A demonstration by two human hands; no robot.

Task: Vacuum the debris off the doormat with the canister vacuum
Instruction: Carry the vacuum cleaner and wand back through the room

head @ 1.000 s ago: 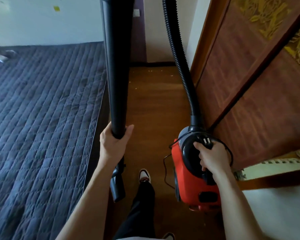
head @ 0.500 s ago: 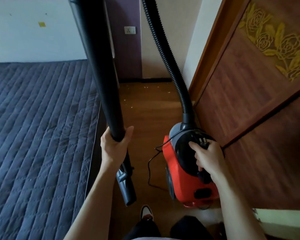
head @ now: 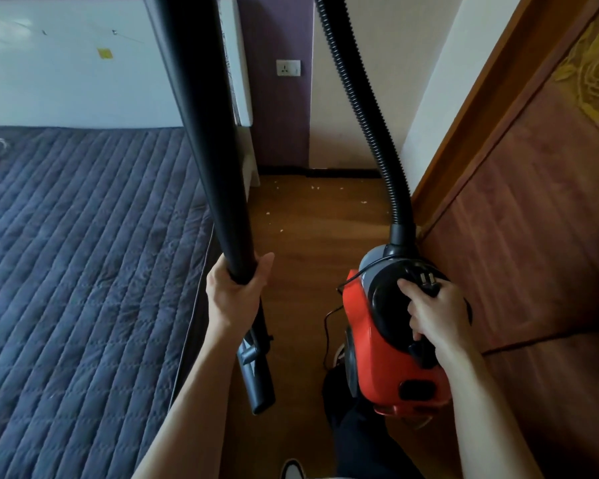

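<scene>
Brown wooden floor (head: 308,271) makes a narrow passage between a quilted bed cover (head: 83,271) and a carved door (head: 533,236). Nearest to the camera are a shoe (head: 293,470) and a dark trouser leg (head: 360,426) of the person.

Next, the left hand (head: 236,295) is closed firmly around the black wand (head: 201,133). The wand rises steeply, and its nozzle end (head: 256,382) points down beside the bed. The right hand (head: 433,316) has its fingers curled over the black carry handle of the red canister vacuum (head: 370,344), which seems to hang above the floor. The plug (head: 426,279) lies on top of the machine, just beside the fingers, so the cord (head: 327,326) is not connected. The ribbed hose (head: 360,98) goes up out of the picture.

Farther away, small pale crumbs (head: 313,188) lie near the wall, under a wall socket (head: 288,67). No doormat is visible.

I judge that the task has hardly started: the machine must reach the mat, be plugged in, and then suck up the debris.
</scene>
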